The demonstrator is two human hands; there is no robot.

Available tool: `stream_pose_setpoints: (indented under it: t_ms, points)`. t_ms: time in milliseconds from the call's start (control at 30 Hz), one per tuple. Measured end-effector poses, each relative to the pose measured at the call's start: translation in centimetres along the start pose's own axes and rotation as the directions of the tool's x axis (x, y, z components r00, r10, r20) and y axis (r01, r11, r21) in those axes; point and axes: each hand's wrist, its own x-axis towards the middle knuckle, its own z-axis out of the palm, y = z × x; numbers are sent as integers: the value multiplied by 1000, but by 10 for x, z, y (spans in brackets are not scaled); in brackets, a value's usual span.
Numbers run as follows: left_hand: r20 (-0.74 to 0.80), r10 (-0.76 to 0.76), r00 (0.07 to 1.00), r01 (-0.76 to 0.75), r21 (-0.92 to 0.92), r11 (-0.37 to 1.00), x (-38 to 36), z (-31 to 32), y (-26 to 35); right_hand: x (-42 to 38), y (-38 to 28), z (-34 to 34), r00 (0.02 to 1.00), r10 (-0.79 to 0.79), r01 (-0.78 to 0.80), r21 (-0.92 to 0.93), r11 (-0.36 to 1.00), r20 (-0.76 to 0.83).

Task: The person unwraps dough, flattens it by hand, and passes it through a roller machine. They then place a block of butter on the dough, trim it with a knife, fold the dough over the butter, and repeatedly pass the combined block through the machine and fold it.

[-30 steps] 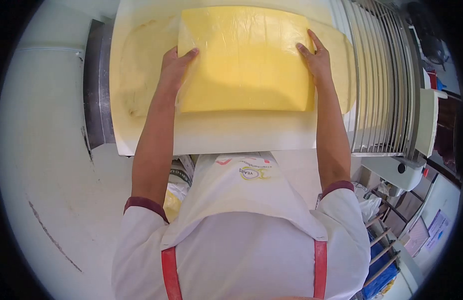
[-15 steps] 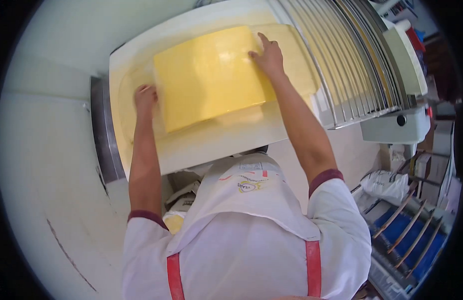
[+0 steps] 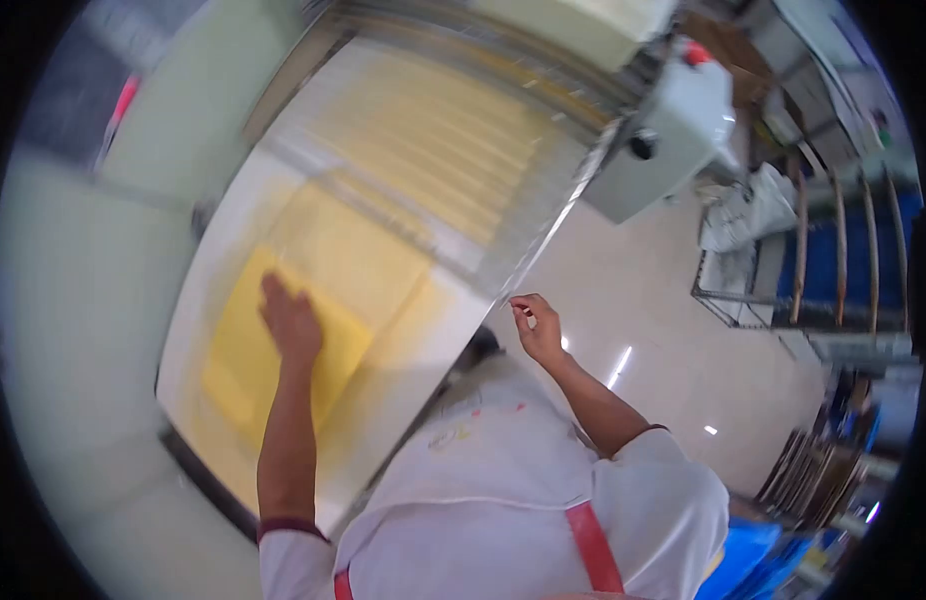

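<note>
A yellow slab (image 3: 238,360) lies on a thinner pale yellow sheet (image 3: 358,265) over the white belt surface (image 3: 413,350) of a machine. My left hand (image 3: 291,318) rests on or just above the slab, fingers apart and holding nothing that shows. Past the belt's near edge, over the floor, is my right hand (image 3: 536,325) with its fingers curled together. Whether anything small sits between those fingertips is too blurred to tell.
Beyond the belt stands a metal grid guard (image 3: 433,140) with a grey machine housing (image 3: 658,140) at its right. A wooden-slatted rack (image 3: 838,250) and a white bag (image 3: 748,210) are farther right. Stacked boards (image 3: 811,478) stand at lower right.
The view has turned toward the right. My left hand has gone from beside the slab's left edge to over the slab. My right hand has left the slab's right side and closed beyond the belt.
</note>
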Motion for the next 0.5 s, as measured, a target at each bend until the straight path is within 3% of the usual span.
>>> stream_pose_setpoints:
  t_ms: [67,100,133,167,200,300,500]
  points:
    - [-41,7,999,-6,12,1000,21,26,-23,35,69,4,989,-22,-18,-268,963,-145]
    - [-72,17,997,-14,36,999,32,30,-23,64,76,5,986,22,-66,-265,962,-164]
    - [6,-64,998,64,38,997,32,12,-5,92,66,-3,995,14,-47,-351,935,-97]
    - [28,-105,994,101,103,989,29,4,6,122,83,3,997,34,5,-490,872,71]
    - [26,-82,996,77,141,987,29,-1,13,149,135,27,982,-147,114,-252,961,-117]
    - [-12,-80,997,81,103,991,31,0,15,195,144,51,996,70,-48,-348,936,53]
    - [-20,-134,991,134,47,990,17,-6,11,218,161,65,976,167,-107,-361,926,140]
